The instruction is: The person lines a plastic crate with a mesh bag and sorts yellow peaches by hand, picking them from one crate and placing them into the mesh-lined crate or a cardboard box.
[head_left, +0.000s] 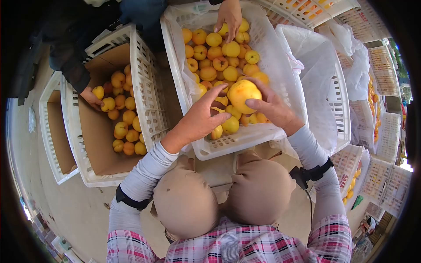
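My right hand [276,107] is closed around a large yellow peach [244,95], raised above the near part of the crate in front of me. My left hand [197,120] is open just left of it, thumb and fingers spread over the fruit and apart from the held peach. Below both hands, loose yellow peaches [219,63], some with an orange blush, lie in the white plastic crate [204,152] lined with clear film. Fruit directly under my hands is partly hidden.
A co-worker's hand [230,19] reaches into the far end of my crate; another hand [92,97] touches peaches in the cardboard-lined crate [139,87] at left. A film-lined crate [318,83] stands at right, with stacked crates [388,127] beyond.
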A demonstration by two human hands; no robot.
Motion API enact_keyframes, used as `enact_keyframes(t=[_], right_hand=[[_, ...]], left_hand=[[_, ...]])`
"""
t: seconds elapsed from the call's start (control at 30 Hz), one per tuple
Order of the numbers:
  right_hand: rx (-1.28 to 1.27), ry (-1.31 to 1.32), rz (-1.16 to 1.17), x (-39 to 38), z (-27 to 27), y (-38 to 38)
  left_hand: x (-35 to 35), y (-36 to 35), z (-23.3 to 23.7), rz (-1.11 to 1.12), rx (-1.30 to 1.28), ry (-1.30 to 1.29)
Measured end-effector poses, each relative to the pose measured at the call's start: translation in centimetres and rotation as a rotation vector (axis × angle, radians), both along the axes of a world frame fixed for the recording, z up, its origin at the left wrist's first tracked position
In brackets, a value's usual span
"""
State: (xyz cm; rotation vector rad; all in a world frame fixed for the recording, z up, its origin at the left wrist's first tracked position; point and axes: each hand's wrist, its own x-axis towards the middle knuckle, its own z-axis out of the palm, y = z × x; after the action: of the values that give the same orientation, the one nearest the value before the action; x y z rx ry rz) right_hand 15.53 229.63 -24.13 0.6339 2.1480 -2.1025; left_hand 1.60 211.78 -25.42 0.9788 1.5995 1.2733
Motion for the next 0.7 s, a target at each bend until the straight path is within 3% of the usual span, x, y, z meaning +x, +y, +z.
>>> enact_keyframes(t=[0.07,0.17,0.23,0.33,0.4,0.43,0.5,0.53,0.6,0.7], right_hand=[[-0.107,0.1,-0.286,1.9,2.2,2.5],[0.236,0.084,-0.664,6.9,3.0,8.9],[0.417,-0.178,-0.789,10.5,2.6,11.8],[0.456,-0.398,-0.771,15.5,-0.9,13.8],[0.515,-0.713,-0.661,17.5,-3.1,14.1],[0.515,-0.711,-0.663,18.0,-3.8,14.4],[0.596,-1.03,-0.472,18.5,-4.4,14.7],[0.59,-1.029,-0.478,18.4,-4.6,15.3],[1.22,-0.631,-0.381,16.9,-4.0,16.5],[1.045,-0.191,-0.357,8.7,2.1,11.5]], left_hand=[[-0.8,-0.8,-0.7,0.042,-0.054,0.072],[-2.1,-1.6,-1.5,-0.039,-0.133,0.154],[-1.6,-1.4,-1.6,-0.056,-0.11,0.201],[-1.0,-0.6,-3.1,-0.234,-0.196,0.346],[-0.9,0.2,-3.7,-0.304,-0.214,0.444],[-0.9,0.7,-3.9,-0.374,-0.236,0.542],[-1.3,2.3,-4.1,-0.435,-0.293,0.603],[-1.5,3.2,-4.3,-0.498,-0.354,0.661],[-1.7,5.5,-5.7,-0.551,-0.458,0.722],[-1.5,8.4,-6.8,-0.659,-0.647,0.815]])
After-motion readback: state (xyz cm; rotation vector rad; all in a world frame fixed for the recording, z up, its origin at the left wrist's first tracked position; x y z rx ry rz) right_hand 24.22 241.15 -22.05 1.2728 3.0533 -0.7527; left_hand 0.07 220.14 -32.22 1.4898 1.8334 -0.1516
